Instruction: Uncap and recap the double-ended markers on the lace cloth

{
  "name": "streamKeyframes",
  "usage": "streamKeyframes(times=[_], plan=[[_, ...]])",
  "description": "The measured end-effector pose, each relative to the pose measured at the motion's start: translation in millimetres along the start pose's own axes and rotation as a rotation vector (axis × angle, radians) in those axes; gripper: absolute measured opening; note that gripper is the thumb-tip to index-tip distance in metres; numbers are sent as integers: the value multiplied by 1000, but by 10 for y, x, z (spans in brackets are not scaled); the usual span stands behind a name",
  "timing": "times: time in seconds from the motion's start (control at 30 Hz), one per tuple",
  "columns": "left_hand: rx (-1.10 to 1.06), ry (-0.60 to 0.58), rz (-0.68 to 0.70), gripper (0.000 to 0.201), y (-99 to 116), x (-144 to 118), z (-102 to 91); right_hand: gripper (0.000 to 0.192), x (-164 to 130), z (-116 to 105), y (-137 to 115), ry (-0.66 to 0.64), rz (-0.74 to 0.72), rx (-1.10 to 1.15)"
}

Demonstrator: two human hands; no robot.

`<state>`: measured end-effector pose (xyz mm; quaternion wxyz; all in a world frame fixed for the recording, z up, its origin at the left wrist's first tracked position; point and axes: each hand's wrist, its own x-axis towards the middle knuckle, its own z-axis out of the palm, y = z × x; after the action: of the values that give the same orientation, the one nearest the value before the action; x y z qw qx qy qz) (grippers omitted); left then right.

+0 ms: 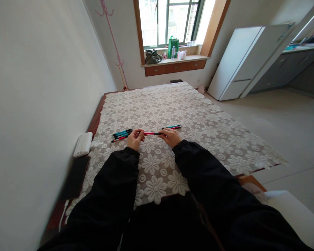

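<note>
A table covered by a white lace flower cloth (199, 115) stretches ahead of me. My left hand (135, 138) and my right hand (170, 136) each pinch one end of a red pen (152, 133), holding it level just above the cloth. Left of my left hand lies a small bunch of teal and red pens (121, 134). Beyond my right hand lie two more pens, teal and red (174, 127). Both arms wear black sleeves.
A white power bank (83, 144) and a dark flat device (74, 177) lie at the table's left edge by the wall. A white fridge (240, 62) stands to the right. Bags and a bottle sit on the windowsill (172, 60). A pink coat stand (115, 38) is in the corner.
</note>
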<state>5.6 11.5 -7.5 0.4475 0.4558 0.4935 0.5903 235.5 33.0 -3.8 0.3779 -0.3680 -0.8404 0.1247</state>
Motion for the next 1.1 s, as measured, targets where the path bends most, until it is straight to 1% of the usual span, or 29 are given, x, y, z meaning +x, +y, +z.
streamKeyframes(times=[0.1, 0.17, 0.4, 0.57, 0.67, 0.8, 0.97, 1.03, 1.1], plan=[[-35, -25, -65, 58, -41, 10, -6, 18, 3, 8, 4, 11, -11, 11], [-32, -36, -69, 55, -63, 11, -11, 18, 5, 12, 3, 3, -14, 11], [20, -2, -5, 47, -45, -10, -21, 24, -3, 11, -8, -36, -8, -15], [47, -13, 25, 50, 27, -26, -3, 32, -7, 11, 3, -80, -15, -11], [77, -22, 68, 51, 59, -42, 0, 35, -6, 17, 30, -103, 10, 4], [106, -47, 100, 50, 63, -63, -16, 38, -2, 24, 72, -139, 81, 116], [108, -65, 152, 46, 32, -66, -50, 43, 12, 32, 63, -166, 131, 288], [101, -70, 168, 44, 26, -60, -52, 43, 21, 30, 34, -160, 165, 349], [97, -61, 169, 44, 29, -57, -40, 42, 33, 17, 1, -119, 229, 425]])
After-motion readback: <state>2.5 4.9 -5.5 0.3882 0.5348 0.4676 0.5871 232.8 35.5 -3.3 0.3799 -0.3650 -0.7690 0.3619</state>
